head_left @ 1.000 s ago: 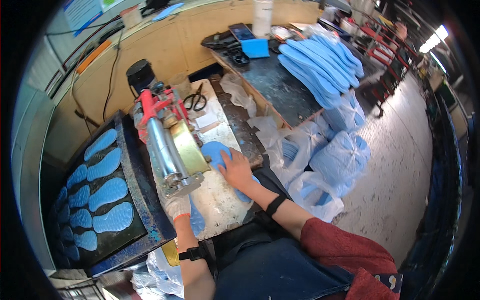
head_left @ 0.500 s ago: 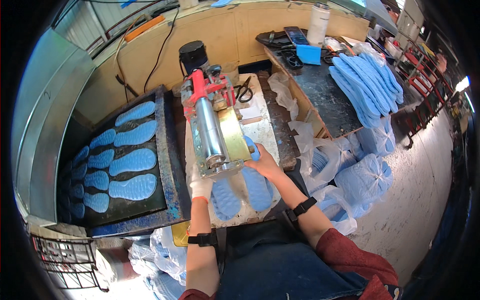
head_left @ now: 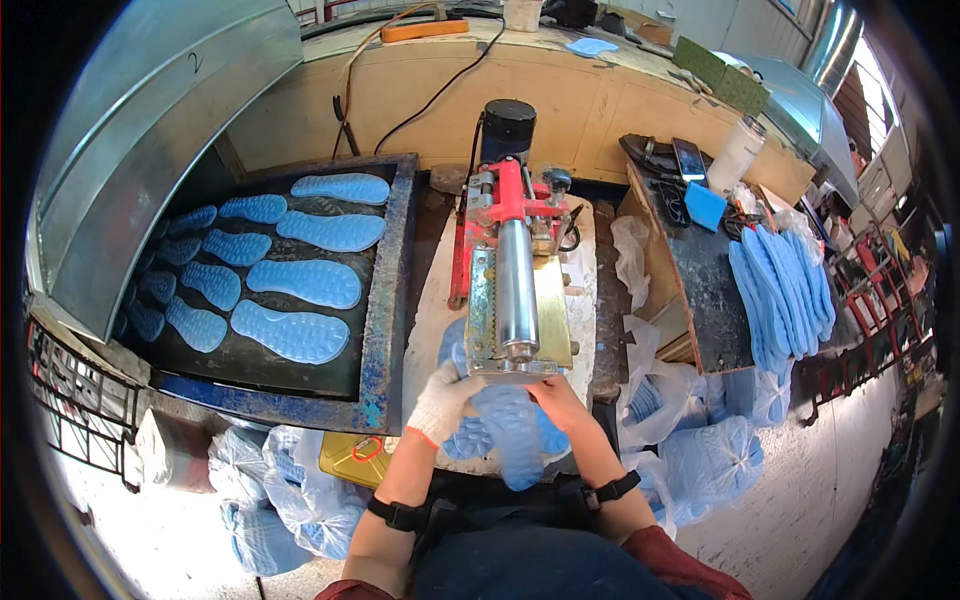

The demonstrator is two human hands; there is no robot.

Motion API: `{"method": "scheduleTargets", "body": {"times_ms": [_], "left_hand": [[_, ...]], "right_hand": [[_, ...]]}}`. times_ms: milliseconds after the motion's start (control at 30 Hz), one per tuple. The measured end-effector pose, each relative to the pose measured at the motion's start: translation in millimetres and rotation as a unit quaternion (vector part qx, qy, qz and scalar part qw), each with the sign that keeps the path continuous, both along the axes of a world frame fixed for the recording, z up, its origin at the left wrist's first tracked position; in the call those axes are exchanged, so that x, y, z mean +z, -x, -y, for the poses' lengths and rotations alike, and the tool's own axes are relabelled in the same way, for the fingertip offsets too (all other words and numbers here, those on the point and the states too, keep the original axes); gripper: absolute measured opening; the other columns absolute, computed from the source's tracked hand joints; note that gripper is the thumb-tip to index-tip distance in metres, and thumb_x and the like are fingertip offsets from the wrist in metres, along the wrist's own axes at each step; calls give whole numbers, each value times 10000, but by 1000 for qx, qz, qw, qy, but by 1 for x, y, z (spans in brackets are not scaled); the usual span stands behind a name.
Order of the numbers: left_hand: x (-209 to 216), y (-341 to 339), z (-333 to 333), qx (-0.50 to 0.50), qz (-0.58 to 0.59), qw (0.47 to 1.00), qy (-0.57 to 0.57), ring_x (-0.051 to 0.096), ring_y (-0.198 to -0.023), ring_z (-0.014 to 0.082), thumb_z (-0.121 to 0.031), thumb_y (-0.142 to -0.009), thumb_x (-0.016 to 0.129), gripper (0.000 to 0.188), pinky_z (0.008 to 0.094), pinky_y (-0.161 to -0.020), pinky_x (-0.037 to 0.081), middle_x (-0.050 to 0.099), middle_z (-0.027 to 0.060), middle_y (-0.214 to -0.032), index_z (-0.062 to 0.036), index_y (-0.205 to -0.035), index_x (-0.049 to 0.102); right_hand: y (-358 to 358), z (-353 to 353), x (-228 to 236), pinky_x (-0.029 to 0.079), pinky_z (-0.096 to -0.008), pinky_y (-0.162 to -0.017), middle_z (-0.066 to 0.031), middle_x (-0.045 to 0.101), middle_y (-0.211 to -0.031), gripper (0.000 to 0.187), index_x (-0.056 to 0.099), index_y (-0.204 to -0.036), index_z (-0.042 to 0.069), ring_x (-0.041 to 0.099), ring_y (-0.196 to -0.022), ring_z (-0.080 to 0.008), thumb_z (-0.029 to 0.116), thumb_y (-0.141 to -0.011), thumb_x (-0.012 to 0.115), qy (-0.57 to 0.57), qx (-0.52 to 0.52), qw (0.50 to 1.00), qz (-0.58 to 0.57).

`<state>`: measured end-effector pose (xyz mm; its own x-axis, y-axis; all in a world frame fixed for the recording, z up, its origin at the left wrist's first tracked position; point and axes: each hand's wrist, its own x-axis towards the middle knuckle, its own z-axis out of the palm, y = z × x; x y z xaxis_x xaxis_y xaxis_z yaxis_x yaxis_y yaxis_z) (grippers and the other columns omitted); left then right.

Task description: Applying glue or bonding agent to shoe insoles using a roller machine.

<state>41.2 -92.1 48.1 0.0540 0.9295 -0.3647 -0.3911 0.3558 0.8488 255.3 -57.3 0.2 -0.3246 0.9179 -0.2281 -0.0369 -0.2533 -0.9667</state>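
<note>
In front of the roller machine [head_left: 517,290], with its steel cylinder, red frame and black motor, a pale blue insole [head_left: 510,435] hangs toward me, slightly blurred. My left hand [head_left: 440,402], in a white knitted glove, closes on its left edge. Bare, my right hand [head_left: 562,400] pinches its right edge close under the machine's front plate. Other blue insoles lie under it on the white board [head_left: 430,310], partly covered by my hands. One insole [head_left: 452,345] shows left of the machine, just beyond the glove.
At left, a dark tray [head_left: 375,340] bears rows of blue insoles beside a sheet-metal hood [head_left: 170,130]. A dark side table [head_left: 700,330] at right carries stacked insoles [head_left: 785,295], a phone [head_left: 688,158] and a white bottle [head_left: 737,155]. Bagged insoles [head_left: 710,460] stand on the floor.
My view has swung left. Both hands have drawn together at the machine's front, the right one coming from its right side. An insole now hangs between them above the others.
</note>
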Motion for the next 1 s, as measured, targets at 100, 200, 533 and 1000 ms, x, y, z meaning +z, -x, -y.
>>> {"method": "scheduleTargets", "body": {"times_ms": [100,200,533,1000], "left_hand": [[27,19,-16,99,-200,960,-168,633,-1065,205,-38,-871,543,489,328,-929,495,640,124,-1193,-35,-1357,494],[63,38,-55,78,-386,897,-202,537,-1272,239,-44,-873,515,567,338,-1066,399,584,169,-1340,14,-1430,423],[122,11,-68,-21,-624,764,-163,626,-964,485,-176,-891,524,518,520,-866,501,652,305,-1027,-175,-1407,479],[118,17,-91,-92,-720,594,-346,661,-779,399,-72,-832,519,465,498,-692,535,651,185,-867,-129,-1293,548]], "right_hand": [[-11,-12,-15,503,-381,-747,-153,696,-927,205,662,-1061,-5,658,-853,-261,68,-904,552,-82,-54,982,162],[-17,-21,-43,499,-439,-711,-229,660,-868,178,651,-1002,5,648,-821,-373,71,-864,558,-207,-109,925,299],[-14,-16,-82,472,-510,-620,-222,606,-757,67,622,-847,21,603,-718,-443,69,-805,602,-345,-181,851,353],[-11,-14,-74,474,-510,-614,-207,605,-752,51,638,-824,42,596,-705,-436,75,-795,613,-351,-180,848,355]]}}
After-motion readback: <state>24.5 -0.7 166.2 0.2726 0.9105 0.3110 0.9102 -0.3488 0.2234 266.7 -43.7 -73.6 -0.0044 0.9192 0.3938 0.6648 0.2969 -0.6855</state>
